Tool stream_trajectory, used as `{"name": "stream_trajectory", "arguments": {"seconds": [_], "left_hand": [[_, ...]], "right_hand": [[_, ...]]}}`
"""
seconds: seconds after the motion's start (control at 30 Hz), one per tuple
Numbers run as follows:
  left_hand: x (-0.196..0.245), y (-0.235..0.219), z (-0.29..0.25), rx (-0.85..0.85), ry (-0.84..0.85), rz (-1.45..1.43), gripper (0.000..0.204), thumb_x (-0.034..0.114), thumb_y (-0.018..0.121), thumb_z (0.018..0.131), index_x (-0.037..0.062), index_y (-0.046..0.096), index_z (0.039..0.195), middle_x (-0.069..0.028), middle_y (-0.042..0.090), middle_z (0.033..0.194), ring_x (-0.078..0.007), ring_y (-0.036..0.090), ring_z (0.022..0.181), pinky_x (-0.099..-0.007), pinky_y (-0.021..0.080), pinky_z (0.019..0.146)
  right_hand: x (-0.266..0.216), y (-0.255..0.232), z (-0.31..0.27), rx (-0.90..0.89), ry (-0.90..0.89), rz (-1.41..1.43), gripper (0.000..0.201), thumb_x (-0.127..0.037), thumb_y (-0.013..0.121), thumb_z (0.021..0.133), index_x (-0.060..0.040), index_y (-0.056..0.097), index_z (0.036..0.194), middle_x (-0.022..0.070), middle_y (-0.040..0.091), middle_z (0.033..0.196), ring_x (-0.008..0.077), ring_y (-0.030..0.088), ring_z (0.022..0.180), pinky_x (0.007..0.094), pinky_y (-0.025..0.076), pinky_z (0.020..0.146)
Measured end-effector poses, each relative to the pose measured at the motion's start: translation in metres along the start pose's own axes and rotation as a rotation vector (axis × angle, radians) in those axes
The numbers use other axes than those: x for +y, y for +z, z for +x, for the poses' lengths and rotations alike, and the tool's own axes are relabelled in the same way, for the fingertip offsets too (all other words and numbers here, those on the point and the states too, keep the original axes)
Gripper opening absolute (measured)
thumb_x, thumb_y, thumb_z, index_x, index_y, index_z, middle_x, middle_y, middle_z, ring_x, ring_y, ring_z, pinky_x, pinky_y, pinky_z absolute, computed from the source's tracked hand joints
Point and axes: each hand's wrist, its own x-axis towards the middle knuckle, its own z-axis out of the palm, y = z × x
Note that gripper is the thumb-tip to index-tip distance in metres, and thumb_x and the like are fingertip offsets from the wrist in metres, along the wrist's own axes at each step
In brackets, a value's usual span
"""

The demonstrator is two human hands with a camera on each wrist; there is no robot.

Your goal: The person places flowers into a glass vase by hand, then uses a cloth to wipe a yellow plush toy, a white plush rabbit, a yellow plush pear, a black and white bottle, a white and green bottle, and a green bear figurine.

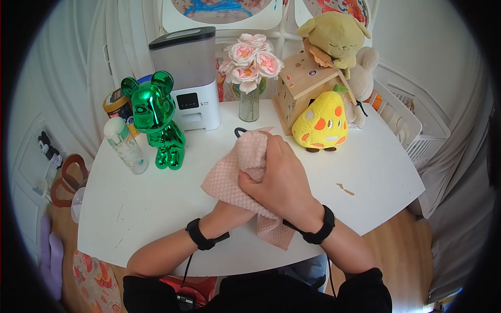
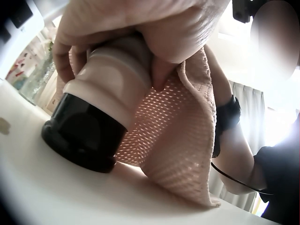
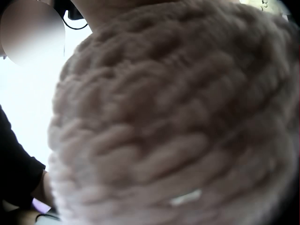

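A pink waffle-weave cloth [image 1: 223, 175] is draped over a pale bottle [image 2: 110, 82] between both hands, in the middle of the white table. In the left wrist view the bottle leans, its black end [image 2: 84, 131] low over the tabletop. A small black loop [image 1: 240, 132] sticks out past the cloth's far edge. My left hand [image 2: 173, 28] curls its fingers round the bottle; in the head view the cloth and right hand mostly hide it. From above, my right hand [image 1: 283, 175] grips the cloth against the bottle. Blurred cloth fills most of the right wrist view.
On the white table [image 1: 156, 219], a shiny green bear figure [image 1: 156, 120] and clear bottle [image 1: 126, 146] stand left. Behind are a white dispenser [image 1: 195, 83] and vase of pink roses [image 1: 249, 104]. A yellow plush [image 1: 321, 125] sits before a wooden box [image 1: 297, 78] at right.
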Motion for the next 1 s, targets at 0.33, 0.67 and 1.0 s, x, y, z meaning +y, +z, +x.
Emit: {"name": "stream_trajectory", "arguments": {"seconds": [0.33,0.67,1.0], "left_hand": [[-0.009,0.0,-0.007,0.019,0.058,0.204,0.051,0.015,0.074,0.088,0.0035,0.056,0.134,-0.0161,0.059,0.133,-0.0305,0.057,0.125,-0.042,0.045,0.104],[0.001,-0.004,0.002,-0.006,-0.052,0.011,0.06,0.014,0.079,0.085,0.003,0.053,0.138,-0.0127,0.061,0.135,-0.0252,0.057,0.127,-0.0389,0.044,0.107],[0.017,-0.001,0.007,0.143,-0.019,-0.065,0.073,0.018,0.082,0.083,0.0007,0.045,0.143,-0.0145,0.055,0.142,-0.0257,0.054,0.131,-0.0393,0.041,0.11]], "right_hand": [[0.02,-0.013,0.075,-0.569,0.21,0.57,0.042,-0.014,0.076,0.078,0.005,0.064,0.114,0.012,0.072,0.1,0.0167,0.066,0.09,0.0314,0.053,0.085],[0.046,0.006,0.021,-0.007,0.41,1.216,0.031,-0.012,0.065,0.098,0.0001,0.061,0.127,0.0052,0.068,0.115,0.0118,0.063,0.104,0.0276,0.05,0.092],[0.005,-0.065,0.069,0.449,0.244,1.095,0.038,-0.02,0.063,0.101,0.002,0.057,0.131,0.0086,0.065,0.12,0.0151,0.061,0.11,0.0302,0.05,0.094]]}}
